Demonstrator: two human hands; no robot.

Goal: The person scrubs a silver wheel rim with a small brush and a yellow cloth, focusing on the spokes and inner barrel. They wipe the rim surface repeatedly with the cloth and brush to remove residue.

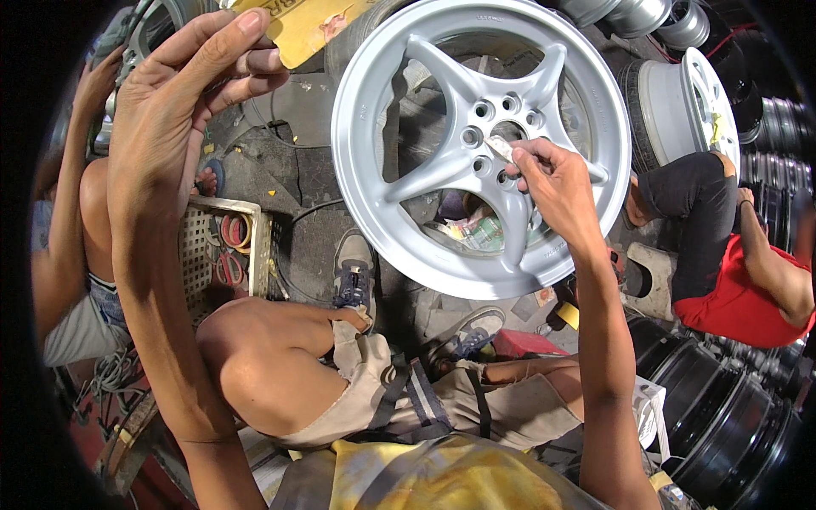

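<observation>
Pinching, thumb to fingers, in the right hand [554, 183] a small flat whitish piece [498, 150], slanted lengthwise up-left, at the centre hole of a silver five-spoke wheel [449, 163]. Gripping in the half-curled left hand [166, 123] a pink-smeared yellow sheet [302, 36].

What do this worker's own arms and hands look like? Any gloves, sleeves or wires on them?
They're ordinary human ones: the bare left hand and bare right hand show no gloves, rings or wires. The slim left forearm and right forearm show no sleeves or watch. Below is a yellow-and-grey patterned cloth top.
</observation>
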